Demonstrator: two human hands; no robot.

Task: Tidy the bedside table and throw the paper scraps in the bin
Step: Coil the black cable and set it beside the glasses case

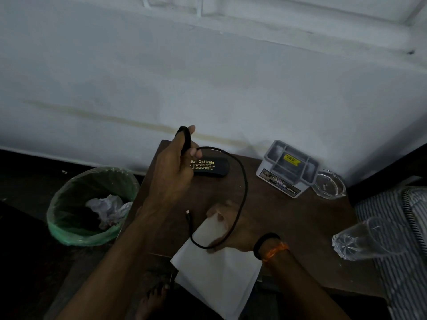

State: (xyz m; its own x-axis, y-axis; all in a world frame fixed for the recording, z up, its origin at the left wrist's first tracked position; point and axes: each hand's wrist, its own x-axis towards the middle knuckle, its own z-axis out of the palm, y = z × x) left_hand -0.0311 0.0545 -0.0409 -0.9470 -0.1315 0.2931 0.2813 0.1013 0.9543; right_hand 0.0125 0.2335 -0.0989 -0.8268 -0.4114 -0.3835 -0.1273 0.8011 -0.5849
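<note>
My left hand [175, 167] is raised over the brown bedside table [288, 218] and grips one end of a black cable [243, 179]. The cable arcs right and down to my right hand [233, 229], which pinches its lower loop; the free plug end [187, 212] dangles between the hands. A white paper sheet [219, 278] lies under my right hand and overhangs the table's front edge. A black spectacle case [211, 167] lies behind my left hand. On the floor to the left stands a green-lined bin [69, 204] with crumpled paper scraps [108, 209] inside.
A grey compartment organiser [288, 169] stands at the table's back right, with a clear glass ashtray [329, 184] beside it. A clear plastic bottle [360, 239] lies on striped bedding [406, 250] at the right. A white wall rises behind. My bare foot [152, 301] is below.
</note>
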